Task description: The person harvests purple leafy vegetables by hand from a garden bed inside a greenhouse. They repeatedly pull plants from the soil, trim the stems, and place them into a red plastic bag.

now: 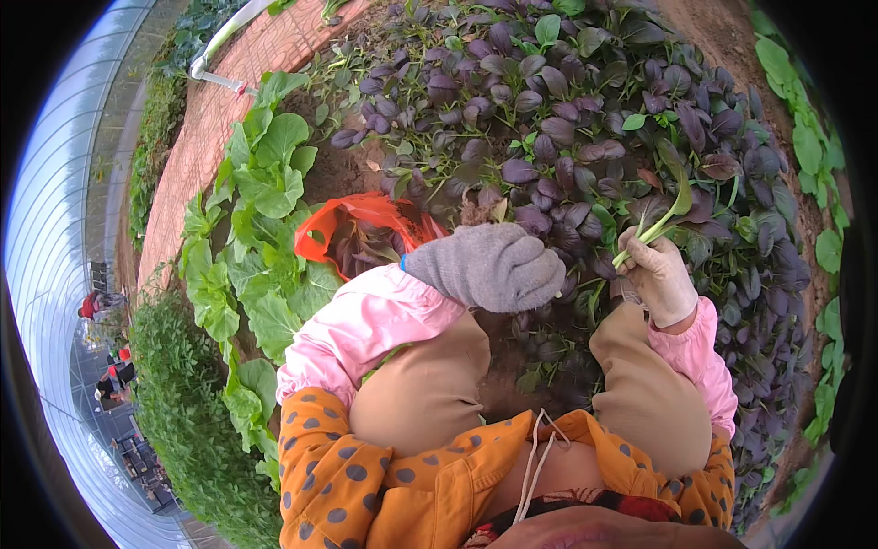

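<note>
My right hand, in a thin pale glove, pinches a small bunch of leafy-green stalks above the purple pak choi bed. The stalks are pale green, with a green leaf and darker leaves at the top. My left hand, in a grey knitted glove, is curled closed in front of my knees. A pale stem end pokes out by its fingertips; the rest of its contents is hidden. Brown roots show just beyond the glove. Beside my left wrist stands an open red plastic bag holding purple leaves.
Purple pak choi grows densely ahead and right. Broad green leafy plants line the left, beside a reddish patterned path with a white pipe. Distant people are inside the greenhouse. My bent knees flank bare soil.
</note>
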`<state>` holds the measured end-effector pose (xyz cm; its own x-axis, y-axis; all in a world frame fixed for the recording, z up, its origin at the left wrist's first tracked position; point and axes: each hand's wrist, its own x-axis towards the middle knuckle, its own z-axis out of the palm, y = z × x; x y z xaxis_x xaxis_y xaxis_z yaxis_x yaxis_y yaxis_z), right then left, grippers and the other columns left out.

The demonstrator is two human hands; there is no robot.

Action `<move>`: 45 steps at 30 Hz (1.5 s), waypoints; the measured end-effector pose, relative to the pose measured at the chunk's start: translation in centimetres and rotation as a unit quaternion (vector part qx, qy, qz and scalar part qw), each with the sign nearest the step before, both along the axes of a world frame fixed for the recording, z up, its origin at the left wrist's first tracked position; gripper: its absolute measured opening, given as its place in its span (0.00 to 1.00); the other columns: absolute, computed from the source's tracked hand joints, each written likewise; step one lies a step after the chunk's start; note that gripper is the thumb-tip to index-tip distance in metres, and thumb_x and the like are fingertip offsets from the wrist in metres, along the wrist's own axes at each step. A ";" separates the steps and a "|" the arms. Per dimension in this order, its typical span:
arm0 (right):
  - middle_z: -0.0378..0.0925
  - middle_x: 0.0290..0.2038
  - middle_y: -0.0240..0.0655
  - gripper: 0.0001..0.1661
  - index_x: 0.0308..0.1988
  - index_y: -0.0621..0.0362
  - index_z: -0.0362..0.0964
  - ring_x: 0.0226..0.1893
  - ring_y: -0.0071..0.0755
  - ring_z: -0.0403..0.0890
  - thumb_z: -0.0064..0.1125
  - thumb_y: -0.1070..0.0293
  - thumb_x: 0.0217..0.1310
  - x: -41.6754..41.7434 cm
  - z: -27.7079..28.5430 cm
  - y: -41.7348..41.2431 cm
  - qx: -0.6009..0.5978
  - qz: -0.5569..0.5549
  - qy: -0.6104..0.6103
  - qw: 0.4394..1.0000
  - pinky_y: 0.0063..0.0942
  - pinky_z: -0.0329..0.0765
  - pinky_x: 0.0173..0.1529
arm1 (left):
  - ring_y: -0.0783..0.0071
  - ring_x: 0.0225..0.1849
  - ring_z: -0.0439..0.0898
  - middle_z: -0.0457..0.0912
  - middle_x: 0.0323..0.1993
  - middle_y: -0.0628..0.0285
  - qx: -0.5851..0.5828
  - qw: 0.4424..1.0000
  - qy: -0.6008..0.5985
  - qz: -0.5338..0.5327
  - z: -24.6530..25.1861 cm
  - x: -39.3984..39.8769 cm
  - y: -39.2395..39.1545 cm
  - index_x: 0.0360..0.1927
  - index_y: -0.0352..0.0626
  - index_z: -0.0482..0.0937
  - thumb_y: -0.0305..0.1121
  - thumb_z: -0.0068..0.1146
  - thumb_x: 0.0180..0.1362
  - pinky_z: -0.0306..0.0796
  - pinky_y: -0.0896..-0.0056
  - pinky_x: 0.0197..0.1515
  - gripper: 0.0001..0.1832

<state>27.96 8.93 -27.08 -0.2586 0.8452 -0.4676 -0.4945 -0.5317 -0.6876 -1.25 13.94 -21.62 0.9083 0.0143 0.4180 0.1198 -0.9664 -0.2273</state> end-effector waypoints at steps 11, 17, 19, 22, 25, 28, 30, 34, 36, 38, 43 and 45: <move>0.79 0.35 0.35 0.20 0.46 0.60 0.74 0.31 0.24 0.78 0.67 0.58 0.62 1.3 0.6 -1.0 0.021 0.042 -0.131 0.990 0.23 0.73 0.33 | 0.52 0.52 0.80 0.79 0.54 0.56 -0.103 0.831 -0.156 0.524 1.1 -14.2 16.3 0.54 0.49 0.78 0.31 0.59 0.57 0.74 0.56 0.53 0.19; 0.80 0.32 0.32 0.16 0.42 0.60 0.75 0.28 0.20 0.75 0.62 0.59 0.63 -1.1 0.8 0.0 0.037 0.144 -0.242 0.959 0.20 0.70 0.32 | 0.56 0.49 0.81 0.80 0.49 0.60 -0.302 0.888 -0.243 0.249 -5.3 -3.9 -0.9 0.48 0.47 0.80 0.23 0.62 0.50 0.78 0.58 0.48 0.20; 0.78 0.31 0.31 0.14 0.40 0.61 0.75 0.25 0.21 0.74 0.62 0.62 0.62 -1.5 0.6 0.6 0.035 0.263 -0.189 0.945 0.21 0.71 0.32 | 0.58 0.52 0.80 0.80 0.50 0.63 -0.284 0.938 -0.155 0.125 -4.5 -1.9 -3.8 0.49 0.50 0.81 0.28 0.61 0.52 0.76 0.56 0.53 0.18; 0.78 0.31 0.33 0.10 0.40 0.62 0.75 0.24 0.22 0.73 0.60 0.68 0.60 -3.0 -2.6 -0.9 -0.094 0.349 -0.063 0.930 0.22 0.71 0.30 | 0.61 0.61 0.73 0.76 0.56 0.66 -0.132 0.986 -0.096 -0.036 -4.5 0.2 -5.2 0.56 0.57 0.77 0.32 0.58 0.53 0.70 0.44 0.62 0.24; 0.79 0.32 0.36 0.11 0.41 0.63 0.75 0.24 0.26 0.75 0.60 0.68 0.60 -4.7 -4.3 -1.1 0.421 0.455 -0.073 0.781 0.23 0.74 0.31 | 0.62 0.62 0.72 0.78 0.55 0.65 -0.164 0.986 -0.033 -0.002 -5.6 0.7 -6.3 0.57 0.56 0.76 0.37 0.54 0.54 0.66 0.36 0.65 0.24; 0.81 0.34 0.38 0.13 0.42 0.64 0.76 0.25 0.27 0.77 0.58 0.64 0.65 -5.8 -1.2 -0.1 -0.024 0.560 -0.012 0.828 0.24 0.76 0.33 | 0.64 0.56 0.77 0.81 0.46 0.65 -0.152 0.981 -0.026 0.121 -5.8 -0.2 -6.5 0.53 0.50 0.76 0.37 0.55 0.51 0.67 0.41 0.65 0.23; 0.81 0.34 0.39 0.19 0.44 0.64 0.75 0.25 0.25 0.77 0.56 0.57 0.68 -6.2 -1.5 -0.2 -0.021 0.514 -0.006 0.857 0.23 0.76 0.32 | 0.66 0.51 0.79 0.80 0.43 0.66 -0.141 0.978 0.025 0.149 -6.4 -1.7 -6.4 0.52 0.50 0.77 0.36 0.55 0.51 0.70 0.46 0.63 0.22; 0.79 0.34 0.35 0.28 0.53 0.65 0.72 0.26 0.21 0.76 0.50 0.49 0.73 -5.4 -0.4 -0.1 -0.002 0.383 -0.074 0.921 0.21 0.76 0.32 | 0.62 0.43 0.82 0.81 0.40 0.64 -0.297 0.906 0.018 0.299 -4.6 -7.5 -5.7 0.53 0.48 0.77 0.32 0.62 0.49 0.77 0.58 0.49 0.24; 0.77 0.33 0.32 0.26 0.54 0.65 0.71 0.27 0.20 0.76 0.49 0.51 0.74 -4.2 -0.8 0.3 0.005 0.310 -0.098 0.946 0.21 0.77 0.33 | 0.64 0.40 0.83 0.82 0.41 0.58 -0.549 0.688 -0.141 0.453 -1.7 -11.2 -6.5 0.53 0.40 0.77 0.27 0.59 0.57 0.77 0.64 0.44 0.19; 0.76 0.33 0.31 0.23 0.54 0.64 0.72 0.27 0.20 0.75 0.52 0.55 0.73 -3.1 -1.4 0.1 -0.011 0.265 -0.084 0.961 0.21 0.78 0.33 | 0.78 0.34 0.81 0.83 0.34 0.64 -0.676 0.374 -0.459 0.438 -1.4 -14.2 -7.0 0.46 0.32 0.79 0.26 0.55 0.63 0.76 0.74 0.39 0.10; 0.76 0.34 0.31 0.21 0.54 0.63 0.72 0.28 0.19 0.76 0.54 0.57 0.72 -3.0 -1.1 -0.2 -0.040 0.288 -0.089 0.953 0.21 0.78 0.34 | 0.73 0.30 0.80 0.82 0.26 0.63 -0.631 0.396 -0.218 0.630 -9.5 -25.4 -5.6 0.36 0.35 0.83 0.31 0.62 0.56 0.75 0.70 0.37 0.09; 0.76 0.34 0.31 0.22 0.54 0.64 0.72 0.28 0.19 0.76 0.54 0.57 0.72 -3.3 -0.8 -0.2 -0.038 0.300 -0.100 0.948 0.21 0.78 0.34 | 0.68 0.31 0.83 0.84 0.27 0.58 -0.572 0.370 -0.165 0.713 -12.2 -29.7 -4.5 0.37 0.34 0.83 0.37 0.65 0.53 0.76 0.65 0.39 0.15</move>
